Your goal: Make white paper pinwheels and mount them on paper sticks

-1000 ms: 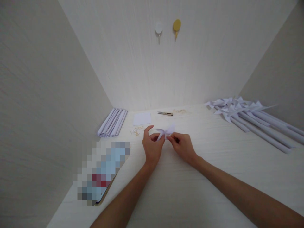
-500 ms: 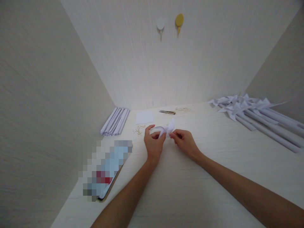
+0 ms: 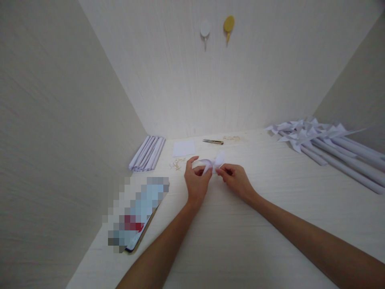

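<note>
A white paper pinwheel (image 3: 219, 157), its blades curled inward, is held up between my two hands over the table. My left hand (image 3: 197, 180) grips its left side, thumb against the paper and index finger raised. From the right, my right hand (image 3: 236, 178) pinches a lower edge of the same paper between thumb and fingertips. Just left of my left hand lie small thin yellowish pieces (image 3: 177, 163). Behind them is a stack of white paper squares (image 3: 184, 148). The middle of the pinwheel is partly hidden by my fingers.
Rolled paper tubes (image 3: 147, 153) lie at the back left. Thread snips (image 3: 213, 141) rest near the wall beside more small pieces (image 3: 231, 138). Finished pinwheels on paper sticks (image 3: 325, 138) are piled at the right. A blurred phone-like device (image 3: 144, 208) lies front left. Two hooks (image 3: 228, 25) hang on the wall.
Both hands stay on the paper pinwheel; the left thumb has shifted slightly right, closer to the right fingertips. The whole view has moved a little.
</note>
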A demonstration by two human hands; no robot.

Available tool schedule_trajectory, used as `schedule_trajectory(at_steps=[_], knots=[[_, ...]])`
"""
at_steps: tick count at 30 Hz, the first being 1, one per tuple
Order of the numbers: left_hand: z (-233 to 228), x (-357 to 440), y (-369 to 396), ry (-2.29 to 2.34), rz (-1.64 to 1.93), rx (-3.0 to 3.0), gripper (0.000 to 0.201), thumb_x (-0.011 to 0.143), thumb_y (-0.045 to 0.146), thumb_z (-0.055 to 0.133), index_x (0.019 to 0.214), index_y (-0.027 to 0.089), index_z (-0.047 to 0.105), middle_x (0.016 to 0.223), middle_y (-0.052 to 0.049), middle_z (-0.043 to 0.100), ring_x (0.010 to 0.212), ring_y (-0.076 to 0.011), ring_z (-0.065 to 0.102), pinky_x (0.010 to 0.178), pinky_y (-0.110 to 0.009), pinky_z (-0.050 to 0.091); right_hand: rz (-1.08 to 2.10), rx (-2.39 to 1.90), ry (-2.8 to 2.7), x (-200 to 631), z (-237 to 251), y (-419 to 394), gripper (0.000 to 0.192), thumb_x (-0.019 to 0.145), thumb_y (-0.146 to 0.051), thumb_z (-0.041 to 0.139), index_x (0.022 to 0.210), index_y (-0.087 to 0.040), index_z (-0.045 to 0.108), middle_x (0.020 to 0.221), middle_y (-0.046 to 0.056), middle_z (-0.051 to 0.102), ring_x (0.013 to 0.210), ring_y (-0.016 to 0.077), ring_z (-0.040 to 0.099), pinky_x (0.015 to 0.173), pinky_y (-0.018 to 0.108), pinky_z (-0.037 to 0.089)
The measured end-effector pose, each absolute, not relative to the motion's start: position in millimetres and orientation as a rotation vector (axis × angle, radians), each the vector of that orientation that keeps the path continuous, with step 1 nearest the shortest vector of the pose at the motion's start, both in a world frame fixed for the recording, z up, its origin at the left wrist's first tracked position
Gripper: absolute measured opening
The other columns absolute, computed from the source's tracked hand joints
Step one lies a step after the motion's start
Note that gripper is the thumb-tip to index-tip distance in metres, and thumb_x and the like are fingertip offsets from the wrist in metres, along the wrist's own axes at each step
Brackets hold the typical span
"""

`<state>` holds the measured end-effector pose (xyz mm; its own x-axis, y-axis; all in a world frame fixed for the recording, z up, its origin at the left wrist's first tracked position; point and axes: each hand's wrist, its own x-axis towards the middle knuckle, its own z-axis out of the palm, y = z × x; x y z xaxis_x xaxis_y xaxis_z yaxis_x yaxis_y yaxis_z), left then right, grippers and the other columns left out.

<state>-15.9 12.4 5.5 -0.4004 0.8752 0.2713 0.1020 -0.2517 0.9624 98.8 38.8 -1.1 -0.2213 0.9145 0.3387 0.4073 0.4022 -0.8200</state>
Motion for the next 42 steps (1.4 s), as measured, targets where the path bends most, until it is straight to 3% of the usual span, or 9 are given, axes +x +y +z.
schedule_trajectory(at_steps=[42], knots=[[3.0,-17.4,15.4,1.359,1.709,1.208,0.044,0.058,0.012,0.057,0.098,0.017,0.038,0.059,0.003,0.060,0.055,-0.0111,0.058,0.053,-0.020,0.043,0.826,-1.139,-1.795,99.7,-1.6,39.5,0.025,0.070,-0.031,0.047,0.050,-0.016,0.050,0.039,-0.005,0.040,0.037,0.0073,0.035,0.039,0.020,0.027]])
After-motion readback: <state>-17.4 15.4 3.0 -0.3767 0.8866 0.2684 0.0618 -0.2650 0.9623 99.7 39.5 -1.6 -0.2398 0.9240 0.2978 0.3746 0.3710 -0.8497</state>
